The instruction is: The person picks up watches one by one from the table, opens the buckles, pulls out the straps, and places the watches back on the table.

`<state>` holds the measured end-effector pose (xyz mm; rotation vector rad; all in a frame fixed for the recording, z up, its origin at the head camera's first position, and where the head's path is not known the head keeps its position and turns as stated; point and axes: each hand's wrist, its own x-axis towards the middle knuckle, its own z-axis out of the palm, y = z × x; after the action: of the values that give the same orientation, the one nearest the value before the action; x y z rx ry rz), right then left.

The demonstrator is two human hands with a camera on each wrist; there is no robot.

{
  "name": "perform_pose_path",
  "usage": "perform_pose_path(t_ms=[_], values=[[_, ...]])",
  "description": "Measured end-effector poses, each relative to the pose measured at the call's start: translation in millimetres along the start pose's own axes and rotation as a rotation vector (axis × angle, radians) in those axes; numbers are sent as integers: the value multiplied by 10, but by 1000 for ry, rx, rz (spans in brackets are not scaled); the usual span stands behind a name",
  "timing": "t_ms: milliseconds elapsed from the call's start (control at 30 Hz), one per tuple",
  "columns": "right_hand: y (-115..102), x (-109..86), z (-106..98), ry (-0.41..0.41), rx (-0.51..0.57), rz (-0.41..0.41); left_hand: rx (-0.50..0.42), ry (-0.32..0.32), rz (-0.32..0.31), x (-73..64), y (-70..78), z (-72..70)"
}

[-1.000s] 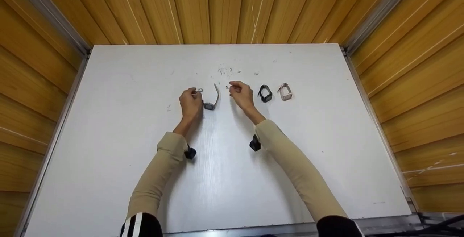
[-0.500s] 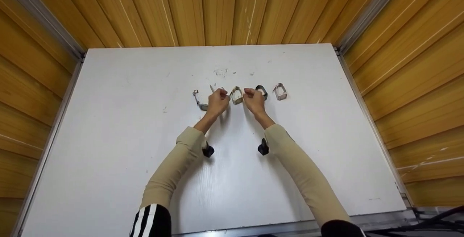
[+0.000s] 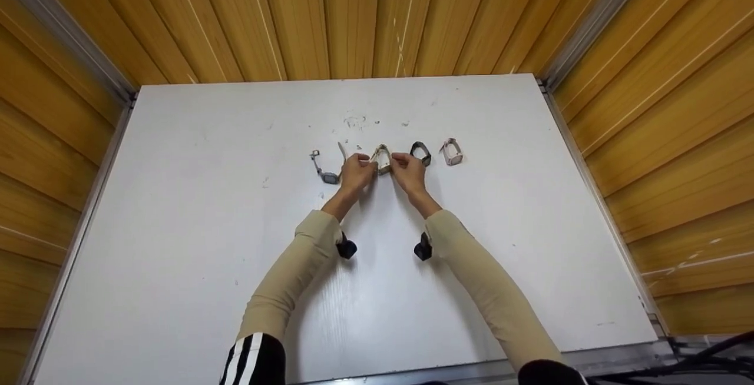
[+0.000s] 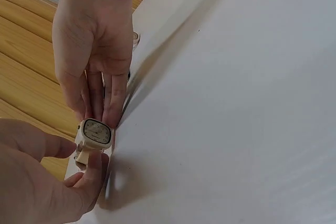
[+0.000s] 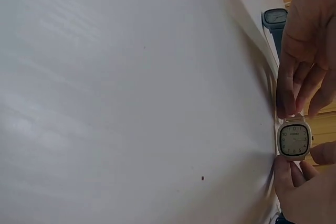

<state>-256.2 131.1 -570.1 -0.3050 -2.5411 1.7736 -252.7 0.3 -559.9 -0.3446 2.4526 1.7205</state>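
Between my hands in the head view is a cream wristwatch (image 3: pixel 384 169), standing with its band in a loop. My left hand (image 3: pixel 358 174) pinches it on the left side, thumb and fingers on the strap in the left wrist view. On the other side my right hand (image 3: pixel 410 173) grips it, fingertips at the edge of the case and strap in the right wrist view. The square dial (image 5: pixel 294 139) faces my body. Just left of my left hand lies a grey-blue wristwatch (image 3: pixel 330 178) with its strap undone, part of the strap hidden behind that hand.
Right of my right hand stands a black wristwatch (image 3: pixel 420 150), partly covered by the hand. Farther right is a pale pink wristwatch (image 3: pixel 453 153). The white table (image 3: pixel 194 214) has small dark marks and is bordered by wood-look panels (image 3: pixel 330 20).
My left hand has let go of the grey-blue watch's strap and moved right to the cream watch. My right hand has come to the cream watch's right side; the cream watch is now in view.
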Motion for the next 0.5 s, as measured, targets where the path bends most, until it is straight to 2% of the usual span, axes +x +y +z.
perform_pose_path(t_ms=[200,300,367,500], values=[[-42,-40,-11,8,81,8,-89,-36,-2,-51,44,-70],[-35,-104,-46,-24,103,22,-120,-66,3,-108,70,-156],[-19,-161,-84,-61,144,24,-135,-88,32,-155,68,-216],[16,-286,-183,-134,257,-2,-148,-159,134,-255,29,-311]])
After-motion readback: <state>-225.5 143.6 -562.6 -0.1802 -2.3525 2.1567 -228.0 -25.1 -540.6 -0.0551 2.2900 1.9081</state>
